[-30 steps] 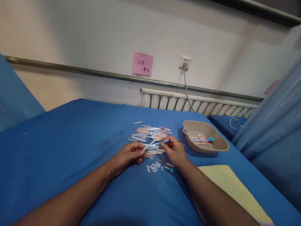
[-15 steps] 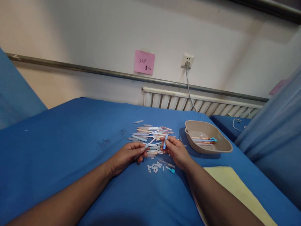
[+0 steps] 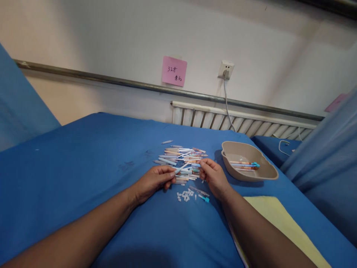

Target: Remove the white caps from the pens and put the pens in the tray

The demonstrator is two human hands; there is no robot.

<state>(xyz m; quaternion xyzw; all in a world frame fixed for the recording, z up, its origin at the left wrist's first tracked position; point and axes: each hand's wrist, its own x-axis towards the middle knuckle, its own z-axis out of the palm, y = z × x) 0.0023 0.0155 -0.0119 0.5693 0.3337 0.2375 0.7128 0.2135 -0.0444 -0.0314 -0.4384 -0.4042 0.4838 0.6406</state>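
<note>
Pen part (image 3: 177, 171) in left hand (image 3: 156, 182); pink note (image 3: 174, 71), handwritten "32" legible

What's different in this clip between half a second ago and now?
The right hand has turned its blue tube from near upright to roughly level. Nothing was visibly released. Unchanged: the left hand gripping a pale pen piece, the tan basin, the white bits.
</note>
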